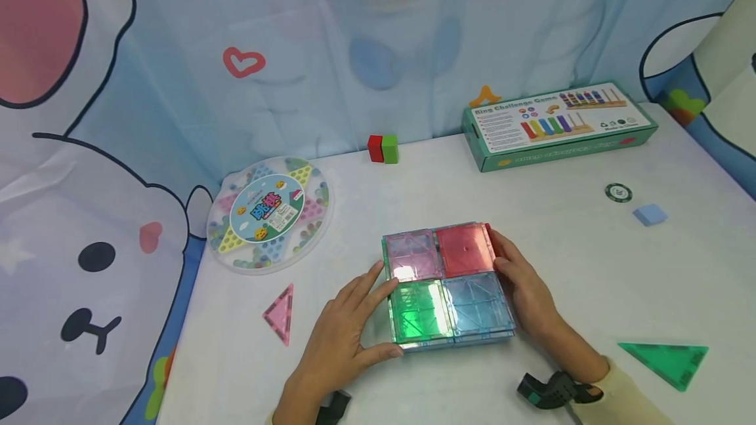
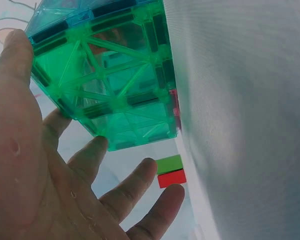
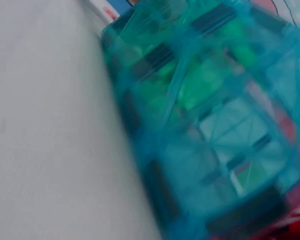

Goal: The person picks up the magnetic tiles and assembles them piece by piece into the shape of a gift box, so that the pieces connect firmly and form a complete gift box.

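Note:
A block built of clear magnetic tiles [image 1: 445, 287] sits on the table; its top has purple, red, green and blue squares. In the left wrist view its green side wall [image 2: 115, 75] shows, and in the right wrist view a blue wall [image 3: 180, 140], blurred. My left hand [image 1: 348, 330] is at the block's left side with fingers spread; thumb and some fingertips touch its edges. From the right, my right hand [image 1: 528, 284] rests its fingers against the block's right side. Its thumb is hidden, and the right wrist view does not show this hand.
A pink triangle tile [image 1: 280, 315] lies left, a green triangle tile [image 1: 667, 361] right. Farther back are a round marble-game board [image 1: 315, 244], a red cube [image 1: 375, 148], a green cube [image 1: 390, 149], a green game box [image 1: 561, 124], a round chip [image 1: 618, 193] and a blue block [image 1: 650, 214].

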The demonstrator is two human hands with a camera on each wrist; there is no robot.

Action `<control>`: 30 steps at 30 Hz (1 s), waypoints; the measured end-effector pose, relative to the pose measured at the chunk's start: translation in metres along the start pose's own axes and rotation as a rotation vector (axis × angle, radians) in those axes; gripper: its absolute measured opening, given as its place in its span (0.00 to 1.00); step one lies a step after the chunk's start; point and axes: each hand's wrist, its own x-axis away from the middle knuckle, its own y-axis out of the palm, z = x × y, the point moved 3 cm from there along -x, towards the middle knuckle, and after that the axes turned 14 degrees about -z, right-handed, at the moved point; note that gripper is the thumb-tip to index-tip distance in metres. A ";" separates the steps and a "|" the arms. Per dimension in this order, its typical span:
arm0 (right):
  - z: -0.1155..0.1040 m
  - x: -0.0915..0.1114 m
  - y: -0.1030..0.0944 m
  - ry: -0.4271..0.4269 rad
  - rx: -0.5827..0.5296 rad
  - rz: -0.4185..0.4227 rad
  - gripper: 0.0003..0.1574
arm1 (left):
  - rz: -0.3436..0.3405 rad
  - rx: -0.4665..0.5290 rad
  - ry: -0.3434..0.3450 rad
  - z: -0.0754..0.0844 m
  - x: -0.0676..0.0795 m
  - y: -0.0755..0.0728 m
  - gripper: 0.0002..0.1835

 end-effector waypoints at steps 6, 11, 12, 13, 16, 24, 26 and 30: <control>0.001 0.000 0.002 -0.006 -0.049 -0.001 0.34 | 0.001 0.021 0.000 0.000 0.001 0.001 0.46; 0.000 0.000 0.005 -0.007 0.024 -0.044 0.34 | 0.006 0.041 0.023 0.001 0.001 0.002 0.46; 0.000 -0.001 0.006 -0.011 0.046 -0.058 0.34 | 0.007 0.043 0.027 0.001 0.001 0.002 0.46; -0.001 -0.001 0.007 -0.023 0.067 -0.071 0.34 | 0.008 0.048 0.032 0.001 0.001 0.002 0.46; -0.003 -0.002 0.008 -0.040 0.091 -0.091 0.34 | 0.012 0.058 0.047 0.001 0.001 0.001 0.46; -0.006 0.000 0.005 -0.082 0.104 -0.100 0.36 | -0.011 0.075 0.057 -0.002 0.001 0.003 0.45; -0.003 0.001 0.006 -0.067 0.100 -0.099 0.36 | -0.021 0.085 0.053 -0.003 0.001 0.003 0.45; 0.002 0.001 0.007 -0.040 0.085 -0.085 0.37 | -0.038 0.110 0.044 -0.004 0.001 0.004 0.45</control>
